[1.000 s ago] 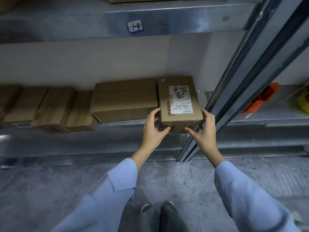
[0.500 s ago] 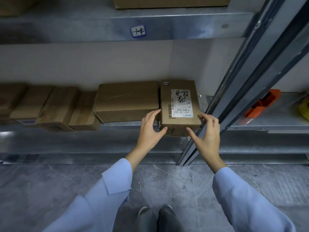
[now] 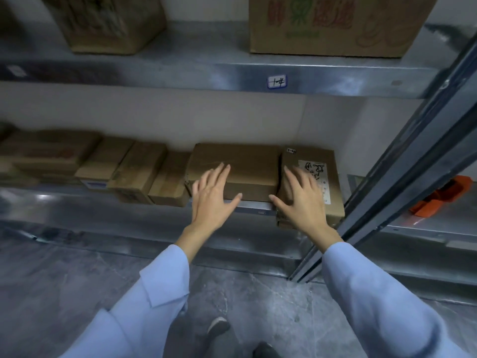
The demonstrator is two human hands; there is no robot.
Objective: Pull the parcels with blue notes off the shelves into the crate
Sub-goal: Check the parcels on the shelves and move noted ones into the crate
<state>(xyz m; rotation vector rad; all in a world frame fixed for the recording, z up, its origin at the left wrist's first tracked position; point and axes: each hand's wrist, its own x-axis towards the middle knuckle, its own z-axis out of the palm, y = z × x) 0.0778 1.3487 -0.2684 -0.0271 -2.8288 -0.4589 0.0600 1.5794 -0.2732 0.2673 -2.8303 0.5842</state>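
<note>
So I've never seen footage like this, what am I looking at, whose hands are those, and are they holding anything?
No machine here: a person wears one wide-angle camera on the head, looking forward and down at their own arms. The left hand and right hand are both open, fingers spread, gripping nothing. The left is in front of a plain brown box; the right is over a parcel with a white scribbled label. Both boxes sit in a row of cardboard parcels on the lower metal shelf. On the upper shelf stand bigger cartons. Blur hides whether the hands touch.
</note>
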